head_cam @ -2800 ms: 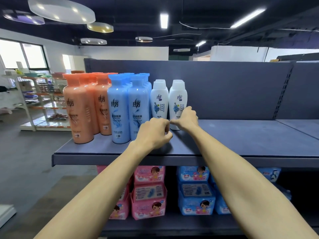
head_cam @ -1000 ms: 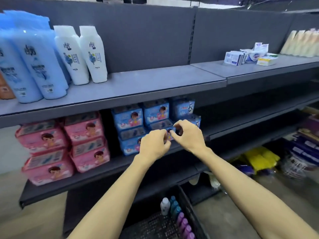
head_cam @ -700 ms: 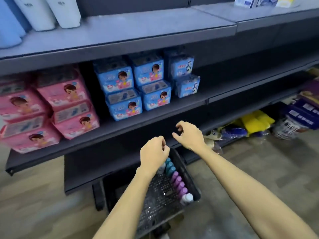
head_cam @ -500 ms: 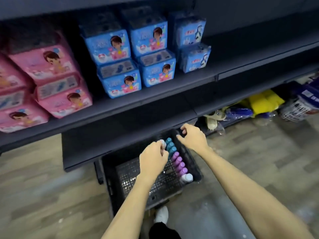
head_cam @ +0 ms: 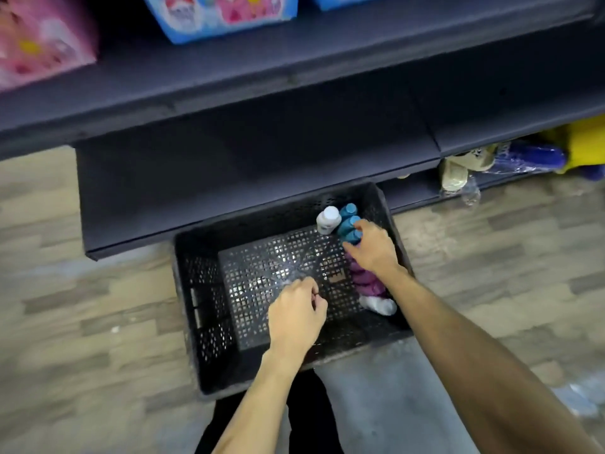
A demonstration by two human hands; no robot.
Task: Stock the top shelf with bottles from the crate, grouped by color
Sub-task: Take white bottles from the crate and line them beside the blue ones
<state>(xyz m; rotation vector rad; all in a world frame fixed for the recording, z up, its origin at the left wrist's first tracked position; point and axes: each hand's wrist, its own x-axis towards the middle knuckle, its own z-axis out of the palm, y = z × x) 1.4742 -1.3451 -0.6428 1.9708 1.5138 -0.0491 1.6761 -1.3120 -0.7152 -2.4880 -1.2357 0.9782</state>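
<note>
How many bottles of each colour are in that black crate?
white bottles: 2
blue bottles: 3
purple bottles: at least 2, blurred and partly under the right hand
Total: at least 7

Pink pack (head_cam: 42, 37): print was too blurred to read.
Blue pack (head_cam: 222, 14): print was blurred, no words legible.
White bottle (head_cam: 327, 221): label was illegible.
</note>
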